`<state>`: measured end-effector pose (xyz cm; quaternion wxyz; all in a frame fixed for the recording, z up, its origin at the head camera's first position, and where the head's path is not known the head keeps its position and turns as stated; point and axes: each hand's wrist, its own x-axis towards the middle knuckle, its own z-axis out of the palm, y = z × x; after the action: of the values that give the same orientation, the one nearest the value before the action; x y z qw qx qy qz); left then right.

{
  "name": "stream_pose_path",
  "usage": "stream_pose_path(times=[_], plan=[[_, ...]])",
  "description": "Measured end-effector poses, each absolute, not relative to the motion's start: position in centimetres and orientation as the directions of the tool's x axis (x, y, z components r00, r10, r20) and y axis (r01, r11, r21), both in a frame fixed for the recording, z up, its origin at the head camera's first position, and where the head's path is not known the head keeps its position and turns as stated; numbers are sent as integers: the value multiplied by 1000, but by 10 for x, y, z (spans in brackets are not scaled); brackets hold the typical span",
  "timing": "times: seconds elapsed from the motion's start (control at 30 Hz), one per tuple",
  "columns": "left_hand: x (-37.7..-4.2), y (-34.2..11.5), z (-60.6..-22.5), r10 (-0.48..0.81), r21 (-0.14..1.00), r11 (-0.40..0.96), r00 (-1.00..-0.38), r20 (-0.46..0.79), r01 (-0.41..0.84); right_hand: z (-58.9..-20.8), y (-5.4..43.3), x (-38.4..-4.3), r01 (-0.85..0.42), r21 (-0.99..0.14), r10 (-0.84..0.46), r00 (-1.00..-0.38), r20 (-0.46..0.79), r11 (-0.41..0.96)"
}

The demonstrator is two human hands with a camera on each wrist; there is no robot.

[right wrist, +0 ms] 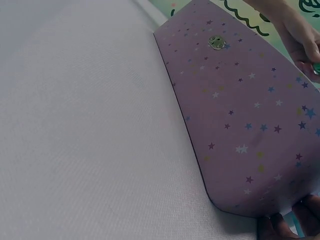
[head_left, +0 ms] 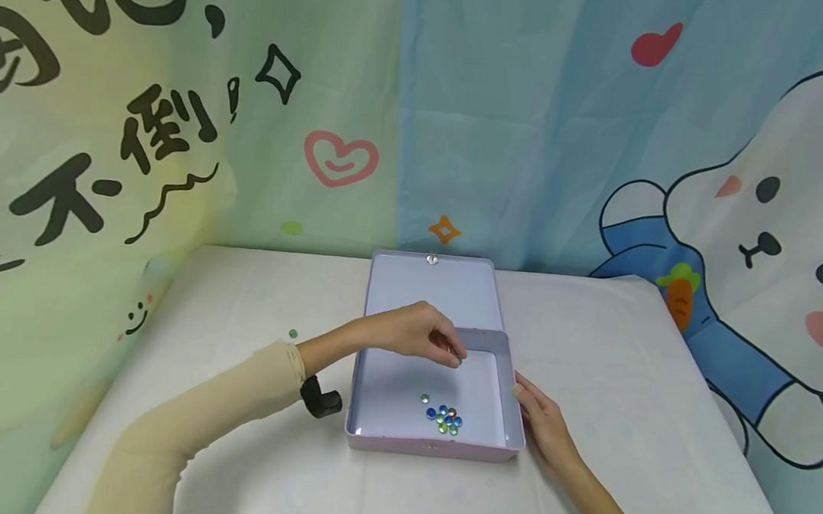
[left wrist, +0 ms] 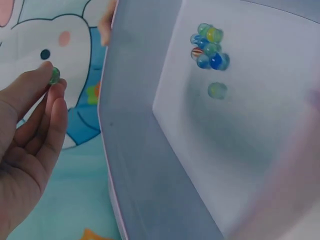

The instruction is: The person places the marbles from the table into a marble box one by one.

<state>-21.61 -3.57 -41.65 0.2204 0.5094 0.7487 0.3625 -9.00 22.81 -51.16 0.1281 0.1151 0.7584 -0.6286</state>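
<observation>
Over the open box (head_left: 434, 446), my left hand (head_left: 415, 334) pinches a green marble (left wrist: 54, 76) between thumb and fingertips. Inside the box, a cluster of glass marbles (head_left: 443, 419), blue, green, yellow and one striped, lies near the front wall. One pale green marble (left wrist: 217, 90) sits slightly apart from them. My right hand (head_left: 545, 424) rests against the right side of the box, its fingers (right wrist: 274, 226) at the corner in the right wrist view. That view also shows the purple outside wall with printed stars and a metal clasp (right wrist: 216, 42).
The box lid (head_left: 431, 288) lies tilted back behind the box. Another green marble (head_left: 293, 334) lies on the white tablecloth (head_left: 265, 289) to the left, beyond my left forearm. A printed curtain (head_left: 486, 122) hangs behind the table.
</observation>
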Motion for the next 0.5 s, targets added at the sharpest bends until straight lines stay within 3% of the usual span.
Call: stream_pose_path(times=[0.5], plan=[[-216, 30, -435, 952, 656, 287, -286, -113, 698, -511, 227, -90, 333, -925, 17, -942, -335, 184]])
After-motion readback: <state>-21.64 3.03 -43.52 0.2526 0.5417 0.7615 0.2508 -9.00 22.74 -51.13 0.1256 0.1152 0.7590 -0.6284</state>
